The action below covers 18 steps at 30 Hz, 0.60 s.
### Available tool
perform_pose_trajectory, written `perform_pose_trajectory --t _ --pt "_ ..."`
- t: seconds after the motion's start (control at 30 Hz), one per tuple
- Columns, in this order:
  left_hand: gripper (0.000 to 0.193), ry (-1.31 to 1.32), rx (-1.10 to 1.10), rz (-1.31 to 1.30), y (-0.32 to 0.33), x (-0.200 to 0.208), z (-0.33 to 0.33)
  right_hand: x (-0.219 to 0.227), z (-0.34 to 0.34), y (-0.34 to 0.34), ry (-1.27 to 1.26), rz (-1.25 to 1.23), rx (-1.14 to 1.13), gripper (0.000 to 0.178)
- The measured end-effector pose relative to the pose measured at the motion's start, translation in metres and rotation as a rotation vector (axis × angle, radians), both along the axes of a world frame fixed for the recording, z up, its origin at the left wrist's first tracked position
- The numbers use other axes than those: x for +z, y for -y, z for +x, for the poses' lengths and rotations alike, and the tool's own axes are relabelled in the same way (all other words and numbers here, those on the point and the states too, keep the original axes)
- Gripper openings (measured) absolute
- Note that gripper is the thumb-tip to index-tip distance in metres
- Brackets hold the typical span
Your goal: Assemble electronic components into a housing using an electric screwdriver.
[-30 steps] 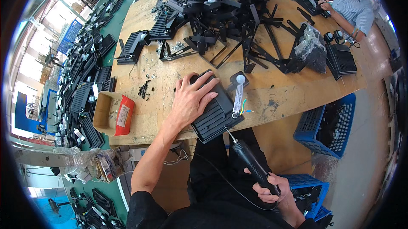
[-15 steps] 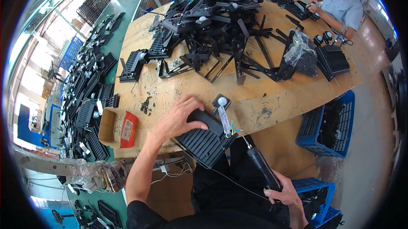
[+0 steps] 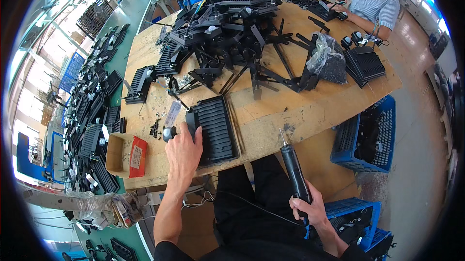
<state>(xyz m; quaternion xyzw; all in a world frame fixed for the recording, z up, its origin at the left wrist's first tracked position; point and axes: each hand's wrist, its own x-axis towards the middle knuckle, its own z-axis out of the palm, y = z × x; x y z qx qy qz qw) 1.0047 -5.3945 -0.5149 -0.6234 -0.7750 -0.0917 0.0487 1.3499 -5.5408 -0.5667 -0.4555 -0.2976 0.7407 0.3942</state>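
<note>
You had turned the finned housing [image 3: 217, 128], white dome [image 3: 167, 133] now left; left grip [image 3: 183, 153] touched it, closure unclear; right grip [image 3: 311, 206] held the screwdriver [image 3: 296, 173].

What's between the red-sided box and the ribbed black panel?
In the head view, the left hand, a white dome and, toward the far side, small black screws lie between box and panel.

The ribbed case [image 3: 215, 132] is black, patterned with parallel ridges, and the screwdriver [image 3: 296, 174] is also black, with a silver bit [image 3: 282, 136]. The surface [image 3: 264, 125] is yellowish brown, marked by dark stains [image 3: 289, 128]. The small box [image 3: 137, 157] is red on one side and plain brown inside. From where I stand, the crate [image 3: 349, 148] looks strong blue, and the co-worker's shirt [image 3: 375, 3] pale blue, finely striped.
</note>
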Motion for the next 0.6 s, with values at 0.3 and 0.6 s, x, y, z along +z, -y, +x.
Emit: perform_pose_trajectory --t 0.3,0.6 --pt "0.017 0.166 -0.529 0.233 -0.012 0.024 0.083 -0.015 -0.009 0.004 0.073 0.020 -0.090 0.072" --pt "0.023 -0.058 -0.834 0.292 -0.074 -0.085 0.197 0.017 -0.030 0.019 0.306 0.046 -0.180 0.059"
